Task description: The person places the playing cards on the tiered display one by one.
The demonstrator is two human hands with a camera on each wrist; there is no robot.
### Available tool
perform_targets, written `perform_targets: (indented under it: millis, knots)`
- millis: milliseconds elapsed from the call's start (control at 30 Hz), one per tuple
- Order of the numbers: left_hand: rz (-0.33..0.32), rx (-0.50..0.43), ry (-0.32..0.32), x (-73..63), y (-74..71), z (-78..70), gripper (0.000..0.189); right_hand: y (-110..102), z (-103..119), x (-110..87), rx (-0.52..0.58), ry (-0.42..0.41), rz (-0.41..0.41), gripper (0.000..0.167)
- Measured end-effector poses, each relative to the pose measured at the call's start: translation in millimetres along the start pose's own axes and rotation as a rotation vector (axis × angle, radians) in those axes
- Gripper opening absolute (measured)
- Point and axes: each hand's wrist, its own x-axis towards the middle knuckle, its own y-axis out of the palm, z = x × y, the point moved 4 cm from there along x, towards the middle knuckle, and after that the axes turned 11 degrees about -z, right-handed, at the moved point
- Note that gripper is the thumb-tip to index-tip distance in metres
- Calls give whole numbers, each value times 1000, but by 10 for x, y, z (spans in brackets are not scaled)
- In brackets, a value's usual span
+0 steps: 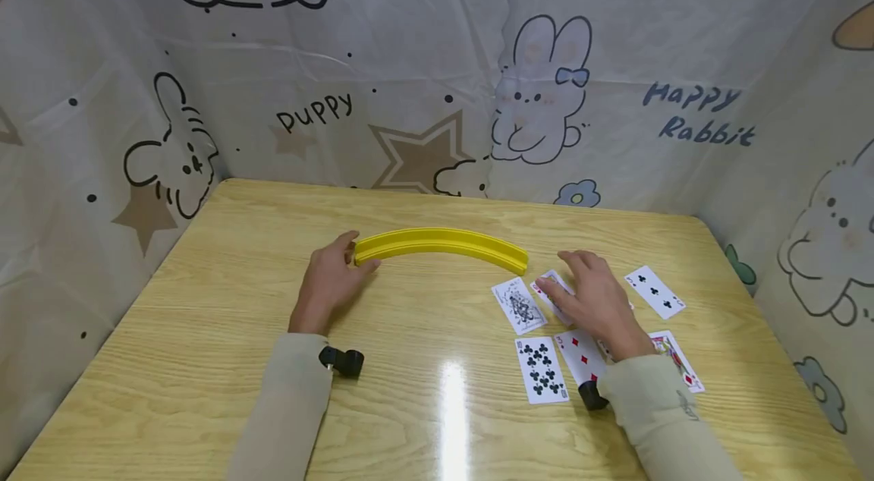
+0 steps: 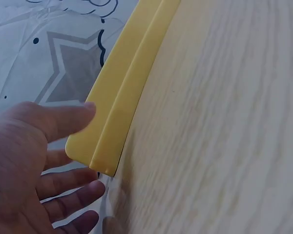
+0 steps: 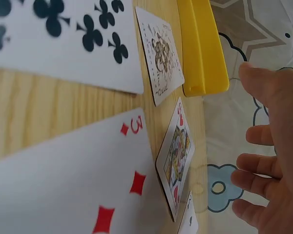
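Note:
In the head view a yellow curved card holder [image 1: 440, 240] lies on the wooden table. My left hand [image 1: 331, 276] is at its left end, with the thumb on the near side and the index finger on the far side. In the left wrist view the fingers are spread loosely around the holder's end; firm contact cannot be made out. My right hand [image 1: 597, 299] hovers over face-up playing cards, its fingers loose and holding nothing. Around it lie a joker [image 1: 519, 306], a ten of clubs [image 1: 542, 369], a three of diamonds [image 3: 132, 185] and a heart face card [image 3: 177, 161], partly hidden in the head view.
Further right lie a three of clubs [image 1: 655, 292] and a diamond face card [image 1: 679, 361]. The holder's right end stands close to the joker. A printed cloth [image 1: 423, 48] hangs behind and beside the table [image 1: 171, 359].

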Motion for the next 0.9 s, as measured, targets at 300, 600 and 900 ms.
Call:
perform_targets:
  millis: [300,600,900]
  knots:
    - [-29,-25,1,29,8,8,57,62,100,61,43,-40,15,67]
    - [-32,-26,-22,48,0,11,46,113,221,100,75,-29,51,55]
    - [-34,-27,-22,71,4,7,42,229,218,159,91,48,133,52]
